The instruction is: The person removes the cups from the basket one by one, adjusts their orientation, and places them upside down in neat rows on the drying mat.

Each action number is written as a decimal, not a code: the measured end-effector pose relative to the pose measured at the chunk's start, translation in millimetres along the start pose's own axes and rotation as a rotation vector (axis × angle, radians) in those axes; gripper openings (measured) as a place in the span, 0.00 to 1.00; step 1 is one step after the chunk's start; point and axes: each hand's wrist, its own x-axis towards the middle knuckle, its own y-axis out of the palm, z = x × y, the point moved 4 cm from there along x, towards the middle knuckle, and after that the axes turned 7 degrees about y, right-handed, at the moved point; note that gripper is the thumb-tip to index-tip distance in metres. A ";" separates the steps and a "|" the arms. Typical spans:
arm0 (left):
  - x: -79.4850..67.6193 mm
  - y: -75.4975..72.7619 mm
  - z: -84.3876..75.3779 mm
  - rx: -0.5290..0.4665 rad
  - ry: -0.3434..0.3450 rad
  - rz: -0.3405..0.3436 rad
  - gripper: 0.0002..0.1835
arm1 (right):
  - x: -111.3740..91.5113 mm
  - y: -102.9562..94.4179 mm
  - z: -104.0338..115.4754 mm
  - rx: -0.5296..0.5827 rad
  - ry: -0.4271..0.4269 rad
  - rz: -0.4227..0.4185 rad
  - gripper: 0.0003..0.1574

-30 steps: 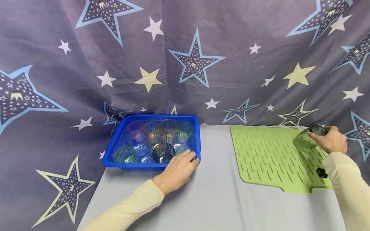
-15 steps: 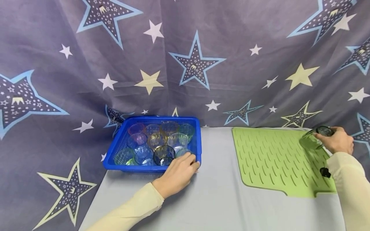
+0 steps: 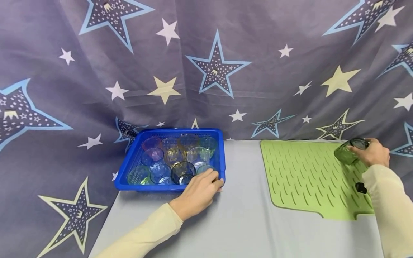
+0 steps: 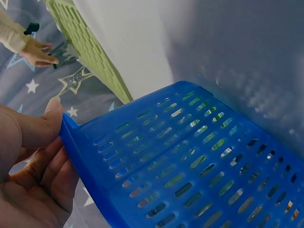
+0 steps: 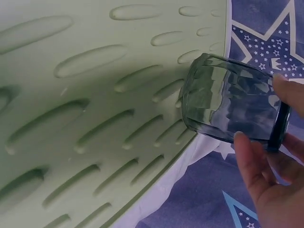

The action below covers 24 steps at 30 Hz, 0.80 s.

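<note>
My right hand (image 3: 373, 153) holds a dark-tinted clear glass (image 3: 346, 154) by its thick, dark end, above the far right corner of the green drying mat (image 3: 300, 172). In the right wrist view, thumb and fingers pinch that end of the faceted glass (image 5: 228, 102). Its other end points at the mat (image 5: 42, 95); I cannot tell whether they touch. My left hand (image 3: 198, 193) grips the front right rim of the blue basket (image 3: 222, 154). The left wrist view shows the thumb over the rim and fingers curled below, beside the slotted wall (image 4: 190, 142).
Several tinted glasses stand inside the basket, among them a dark one (image 3: 183, 173) and a yellow one (image 3: 175, 156). A light cloth (image 3: 242, 215) covers the table between basket and mat. Behind hangs a star-patterned curtain (image 3: 258, 71). A small black object (image 3: 360, 187) sits by the right cuff.
The right hand and its glass have shifted slightly right, and the glass tilts a little differently over the mat's corner. The left hand keeps its grip on the basket. The head view has moved slightly.
</note>
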 end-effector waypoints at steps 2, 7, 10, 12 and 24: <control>-0.2 -0.5 -0.9 -0.003 -0.004 0.003 0.03 | 2.1 -2.5 -0.9 -0.009 -0.020 0.006 0.61; 0.1 -0.2 -2.7 -0.003 0.005 -0.016 0.03 | 1.6 -6.2 -4.8 -0.066 -0.093 0.006 0.57; 0.5 0.3 -3.9 -0.004 0.013 -0.027 0.04 | -1.0 -7.6 -8.8 -0.076 -0.152 0.016 0.54; 0.7 0.8 -4.5 -0.008 0.017 -0.032 0.05 | -3.1 -8.2 -11.2 -0.079 -0.162 0.023 0.54; -2.6 0.4 2.3 -0.023 -0.006 -0.014 0.04 | -16.7 -4.1 -8.8 -0.028 -0.151 -0.008 0.54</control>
